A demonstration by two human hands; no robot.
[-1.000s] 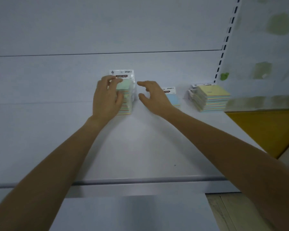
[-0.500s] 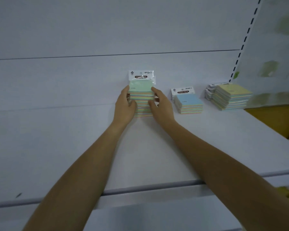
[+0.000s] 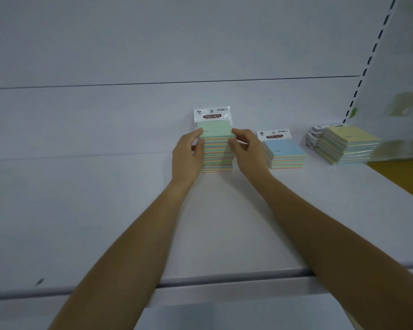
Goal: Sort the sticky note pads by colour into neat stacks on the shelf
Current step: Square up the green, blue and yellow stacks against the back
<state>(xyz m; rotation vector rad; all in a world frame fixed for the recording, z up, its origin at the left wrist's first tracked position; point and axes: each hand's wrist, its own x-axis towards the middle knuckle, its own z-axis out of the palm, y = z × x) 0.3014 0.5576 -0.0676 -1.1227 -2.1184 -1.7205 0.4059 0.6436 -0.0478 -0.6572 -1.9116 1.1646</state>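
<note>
A tall stack of green-topped sticky note pads (image 3: 216,148) stands at the back of the white shelf (image 3: 105,222), its top pack's header card upright. My left hand (image 3: 187,156) presses against the stack's left side. My right hand (image 3: 247,153) presses against its right side, fingers curled onto the edges. To the right lies a short stack of blue-topped pads (image 3: 285,153). Farther right sits a stack of yellow-topped pads (image 3: 346,145).
The shelf's back panel (image 3: 153,55) rises right behind the stacks. A slotted upright (image 3: 367,60) stands at the right. A yellow surface (image 3: 405,177) lies beyond the shelf's right end. The shelf's front lip (image 3: 224,279) runs under my forearms.
My right hand has come in from the right onto the green stack's side. Both hands now squeeze the stack from either side. The view has shifted left.
</note>
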